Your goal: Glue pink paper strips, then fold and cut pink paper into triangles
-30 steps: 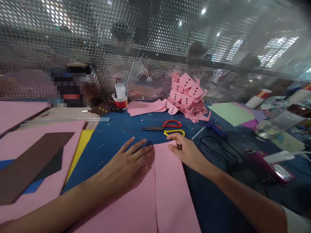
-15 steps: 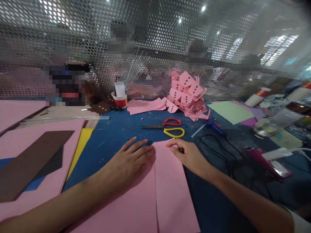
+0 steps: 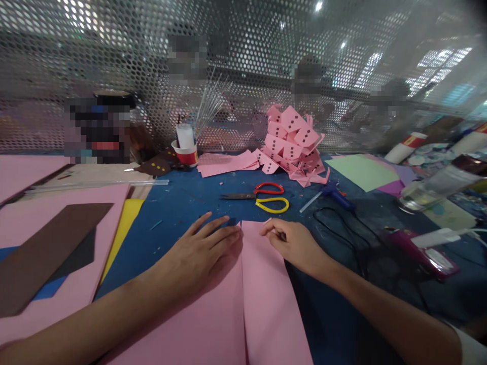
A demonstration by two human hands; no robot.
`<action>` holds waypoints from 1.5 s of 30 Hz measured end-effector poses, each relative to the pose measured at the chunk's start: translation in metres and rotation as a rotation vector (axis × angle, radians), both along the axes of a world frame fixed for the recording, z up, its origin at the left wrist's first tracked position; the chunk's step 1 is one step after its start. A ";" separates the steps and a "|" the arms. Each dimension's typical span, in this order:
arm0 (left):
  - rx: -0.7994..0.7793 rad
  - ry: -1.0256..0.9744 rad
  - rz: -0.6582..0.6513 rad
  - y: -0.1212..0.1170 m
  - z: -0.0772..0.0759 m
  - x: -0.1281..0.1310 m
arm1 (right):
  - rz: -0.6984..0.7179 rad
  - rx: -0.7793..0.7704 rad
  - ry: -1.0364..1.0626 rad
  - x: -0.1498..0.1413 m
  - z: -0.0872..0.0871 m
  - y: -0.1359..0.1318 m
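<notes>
A large pink paper sheet (image 3: pixel 262 299) lies on the blue table in front of me, cut or creased along a line down its middle. My left hand (image 3: pixel 198 253) lies flat on the left part, fingers stretched out and spread. My right hand (image 3: pixel 292 243) pinches the far corner of the narrow right strip, thumb and forefinger pressed together on the paper's edge. Just beyond my hands lie scissors (image 3: pixel 262 197) with one red and one yellow handle loop.
Far middle holds a heap of folded pink paper pieces (image 3: pixel 294 147), a red-and-white cup (image 3: pixel 186 149) and flat pink strips. Pink, brown and yellow sheets (image 3: pixel 57 248) lie left. A glue gun (image 3: pixel 422 248) with black cord, a green sheet and bottles lie right. A perforated metal screen stands behind.
My right hand has shifted slightly left and nearer along the strip's far corner. The left hand has stayed flat on the sheet. The view has tilted a little.
</notes>
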State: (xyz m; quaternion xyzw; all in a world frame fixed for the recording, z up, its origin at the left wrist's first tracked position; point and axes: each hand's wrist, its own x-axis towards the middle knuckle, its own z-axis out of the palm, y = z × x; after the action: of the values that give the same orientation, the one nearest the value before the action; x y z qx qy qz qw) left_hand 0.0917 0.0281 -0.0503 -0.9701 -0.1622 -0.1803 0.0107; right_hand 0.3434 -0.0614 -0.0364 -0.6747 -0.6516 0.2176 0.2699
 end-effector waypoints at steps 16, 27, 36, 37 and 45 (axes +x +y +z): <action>0.042 0.090 -0.043 -0.007 0.008 -0.012 | -0.017 0.010 0.072 0.004 0.003 -0.005; 0.083 0.158 -0.023 -0.019 0.003 -0.020 | -0.016 0.035 0.073 0.006 0.006 -0.004; 0.070 0.059 -0.043 -0.024 0.015 -0.016 | 0.067 0.266 0.077 0.007 0.010 -0.005; 0.076 0.068 -0.037 -0.023 0.014 -0.016 | 0.058 0.257 0.070 0.007 0.008 -0.004; 0.032 0.133 -0.001 -0.017 0.002 -0.017 | -0.015 0.056 0.043 0.010 0.002 0.000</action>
State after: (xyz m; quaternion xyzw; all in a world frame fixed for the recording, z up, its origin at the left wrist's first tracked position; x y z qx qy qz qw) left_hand 0.0744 0.0111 -0.0479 -0.9797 -0.1577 -0.1179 0.0367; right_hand 0.3533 -0.0613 -0.0348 -0.6668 -0.6466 0.2115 0.3043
